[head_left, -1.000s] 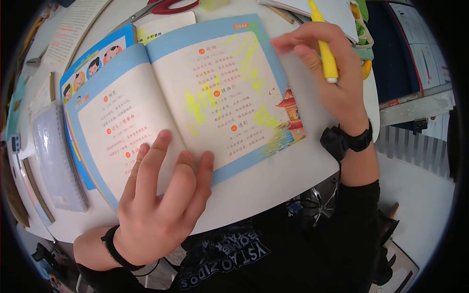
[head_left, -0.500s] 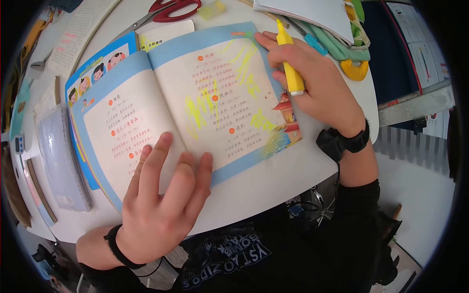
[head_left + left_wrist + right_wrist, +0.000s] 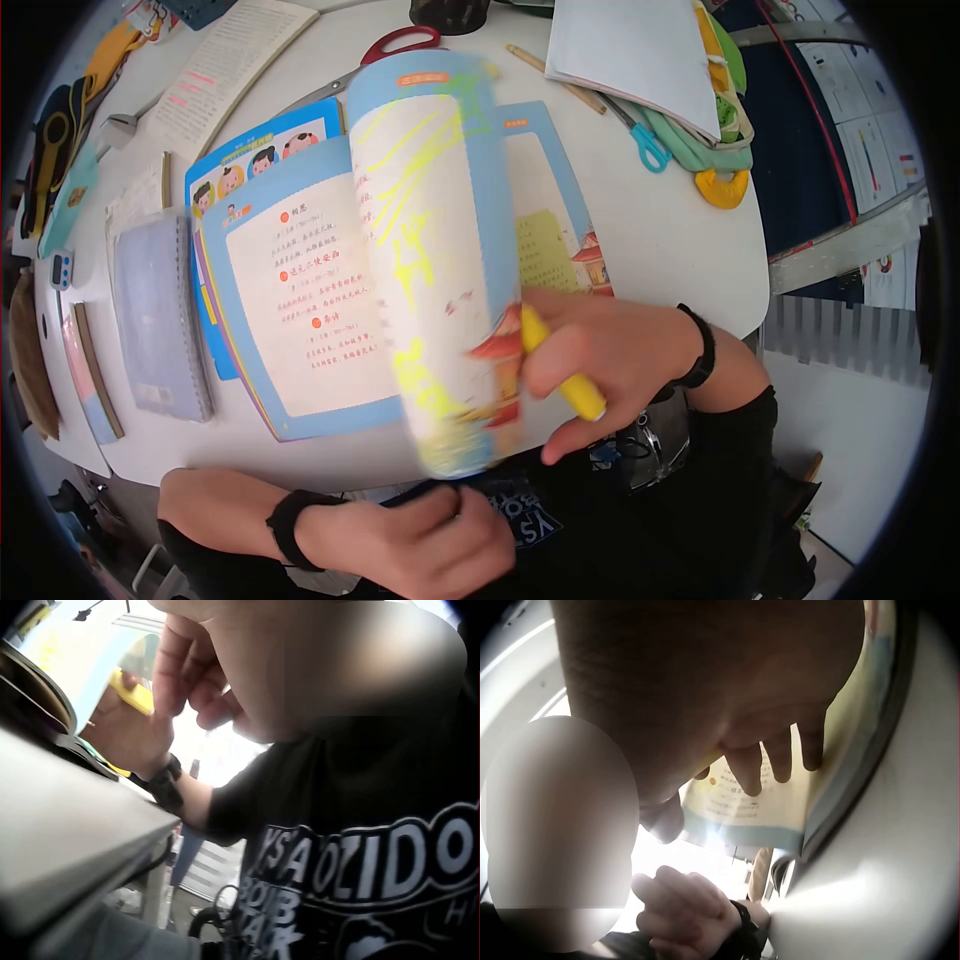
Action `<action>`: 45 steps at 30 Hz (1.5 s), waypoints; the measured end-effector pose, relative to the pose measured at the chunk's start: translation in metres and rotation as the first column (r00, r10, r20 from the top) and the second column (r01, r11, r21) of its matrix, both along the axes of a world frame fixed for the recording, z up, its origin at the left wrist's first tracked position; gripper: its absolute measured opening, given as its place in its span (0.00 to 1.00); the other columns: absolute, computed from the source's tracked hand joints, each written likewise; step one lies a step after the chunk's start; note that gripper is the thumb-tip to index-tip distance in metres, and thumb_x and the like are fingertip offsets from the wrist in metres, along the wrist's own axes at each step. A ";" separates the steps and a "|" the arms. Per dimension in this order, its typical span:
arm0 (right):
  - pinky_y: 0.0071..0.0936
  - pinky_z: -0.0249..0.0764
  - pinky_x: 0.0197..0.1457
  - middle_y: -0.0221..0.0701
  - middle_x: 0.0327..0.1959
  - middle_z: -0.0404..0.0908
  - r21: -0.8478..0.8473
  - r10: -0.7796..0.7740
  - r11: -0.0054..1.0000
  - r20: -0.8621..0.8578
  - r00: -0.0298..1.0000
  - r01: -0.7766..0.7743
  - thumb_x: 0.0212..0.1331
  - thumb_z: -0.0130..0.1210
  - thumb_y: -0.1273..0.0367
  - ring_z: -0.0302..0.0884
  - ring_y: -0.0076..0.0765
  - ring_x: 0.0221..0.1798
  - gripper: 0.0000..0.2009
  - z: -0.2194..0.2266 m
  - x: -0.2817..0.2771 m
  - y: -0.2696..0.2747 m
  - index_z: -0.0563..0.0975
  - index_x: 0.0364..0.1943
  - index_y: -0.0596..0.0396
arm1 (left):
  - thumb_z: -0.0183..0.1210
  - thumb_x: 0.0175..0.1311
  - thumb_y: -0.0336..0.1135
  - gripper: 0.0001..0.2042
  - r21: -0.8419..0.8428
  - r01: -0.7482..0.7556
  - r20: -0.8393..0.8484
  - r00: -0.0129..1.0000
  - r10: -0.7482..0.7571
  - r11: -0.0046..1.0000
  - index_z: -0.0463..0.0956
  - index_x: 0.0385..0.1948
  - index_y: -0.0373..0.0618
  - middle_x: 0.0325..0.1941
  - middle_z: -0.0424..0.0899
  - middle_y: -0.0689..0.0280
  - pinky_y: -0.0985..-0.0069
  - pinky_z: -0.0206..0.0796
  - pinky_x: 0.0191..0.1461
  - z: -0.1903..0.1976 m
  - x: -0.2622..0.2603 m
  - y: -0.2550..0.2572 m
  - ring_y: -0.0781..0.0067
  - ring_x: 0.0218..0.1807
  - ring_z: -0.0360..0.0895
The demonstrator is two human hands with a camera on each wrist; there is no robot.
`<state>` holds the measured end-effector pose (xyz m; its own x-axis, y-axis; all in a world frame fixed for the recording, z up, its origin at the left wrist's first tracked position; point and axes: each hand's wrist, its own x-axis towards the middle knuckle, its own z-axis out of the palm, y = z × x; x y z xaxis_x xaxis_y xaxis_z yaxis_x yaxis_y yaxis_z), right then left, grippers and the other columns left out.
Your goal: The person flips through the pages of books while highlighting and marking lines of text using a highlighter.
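Observation:
An open book (image 3: 265, 300) with blue page borders lies on the table. Its right-hand page (image 3: 425, 200), streaked with yellow highlighter, stands raised and curved, slightly blurred. At that page's outer edge is my right hand (image 3: 605, 350), fingers extended against the page in the right wrist view. The same hand holds a yellow highlighter (image 3: 580, 395) across its fingers. Below the raised page another page (image 3: 540, 165) shows, with a yellow-green patch. My left hand (image 3: 425, 540) is off the book, in front of the table edge, its fingers loosely curled and holding nothing.
A blue book (image 3: 265, 160) with cartoon faces lies partly under the open one. Red-handled scissors (image 3: 400, 45) are behind it. On the left lies a spiral notebook (image 3: 165, 315); at the back right are white papers (image 3: 635, 60), blue-handled scissors (image 3: 650, 150) and a green pouch (image 3: 705, 150).
My right hand has come from the page's upper right corner down toward me, and the marked page has lifted leftward. My left hand has left the book and dropped to the table's front edge.

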<state>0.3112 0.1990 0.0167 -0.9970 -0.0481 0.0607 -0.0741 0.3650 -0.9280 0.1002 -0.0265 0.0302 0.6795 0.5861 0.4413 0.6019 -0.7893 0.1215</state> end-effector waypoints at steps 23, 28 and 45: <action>0.29 0.78 0.59 0.41 0.53 0.85 -0.178 -0.598 0.791 -0.024 0.801 0.585 0.72 0.56 0.72 0.84 0.29 0.52 0.15 -0.022 -0.003 0.026 0.72 0.59 0.58 | 0.67 0.55 0.41 0.23 -0.103 -0.549 -0.324 0.807 0.494 0.829 0.83 0.55 0.53 0.71 0.78 0.54 0.56 0.70 0.50 -0.017 0.000 0.032 0.48 0.59 0.76; 0.27 0.79 0.58 0.35 0.51 0.87 0.029 -0.582 0.809 -0.087 0.808 0.587 0.67 0.62 0.73 0.87 0.30 0.53 0.15 -0.022 -0.008 0.027 0.79 0.56 0.58 | 0.64 0.54 0.34 0.19 -0.117 -0.540 -0.252 0.828 0.501 0.834 0.84 0.51 0.54 0.70 0.79 0.57 0.58 0.70 0.48 -0.019 -0.003 0.040 0.52 0.53 0.76; 0.21 0.75 0.43 0.30 0.38 0.86 0.184 -0.736 0.645 -0.113 0.668 0.742 0.67 0.65 0.68 0.81 0.22 0.38 0.11 -0.022 0.000 0.035 0.81 0.48 0.57 | 0.66 0.49 0.32 0.19 -0.116 -0.527 -0.230 0.839 0.493 0.842 0.85 0.47 0.58 0.69 0.80 0.61 0.65 0.69 0.45 -0.022 -0.004 0.046 0.57 0.48 0.74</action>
